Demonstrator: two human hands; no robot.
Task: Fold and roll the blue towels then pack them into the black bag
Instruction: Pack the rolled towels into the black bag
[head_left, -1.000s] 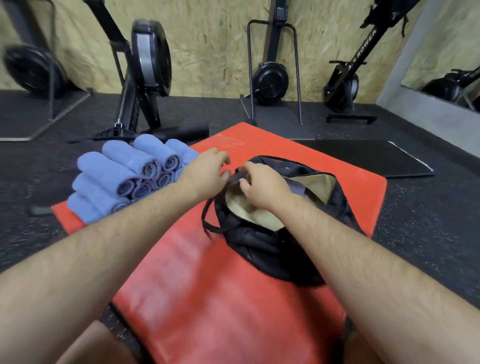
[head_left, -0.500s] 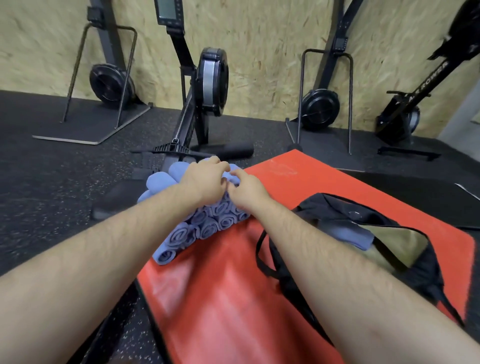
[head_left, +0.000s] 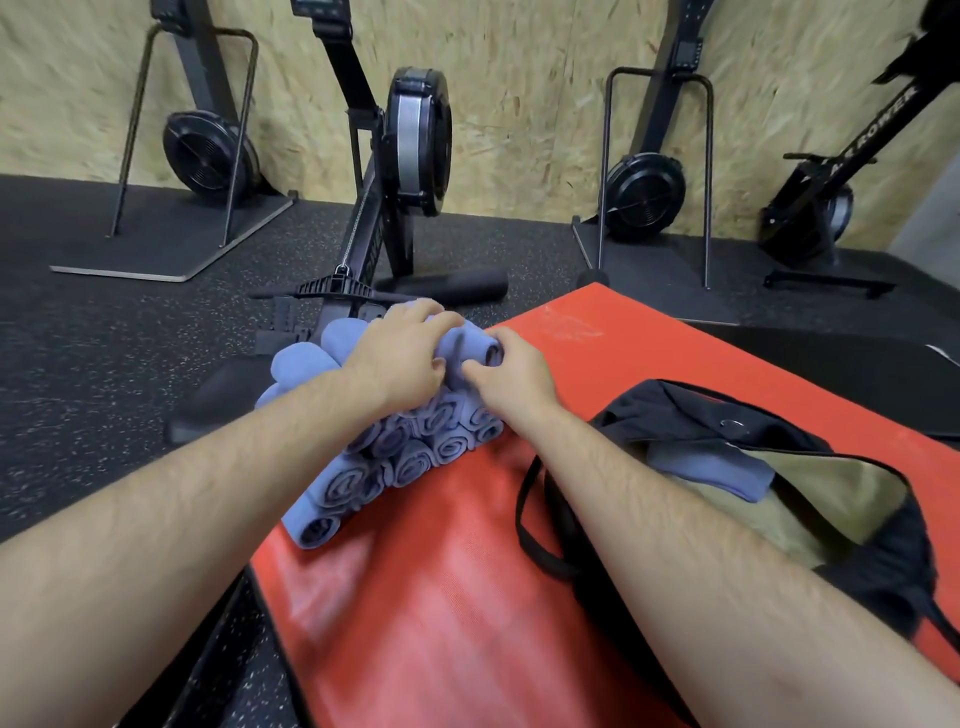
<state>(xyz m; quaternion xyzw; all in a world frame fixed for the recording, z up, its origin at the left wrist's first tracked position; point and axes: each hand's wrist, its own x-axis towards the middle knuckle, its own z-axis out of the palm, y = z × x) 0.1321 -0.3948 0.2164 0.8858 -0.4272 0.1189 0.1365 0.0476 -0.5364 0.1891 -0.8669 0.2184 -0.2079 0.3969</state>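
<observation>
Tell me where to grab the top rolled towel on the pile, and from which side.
Grip its middle from above: the top rolled towel lies atop the pile, nothing stacked on it. Pinch the open spiral end too, so it keeps its roll.

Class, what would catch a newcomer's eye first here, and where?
The red mat fills the lower middle. At its far left corner, the left hand and right hand grip the top roll of a blue towel pile. Right of them lies the open black bag, one blue towel inside.

black bag (head_left: 675, 415) cut by right edge, rowing machine (head_left: 415, 140) top cropped
</observation>
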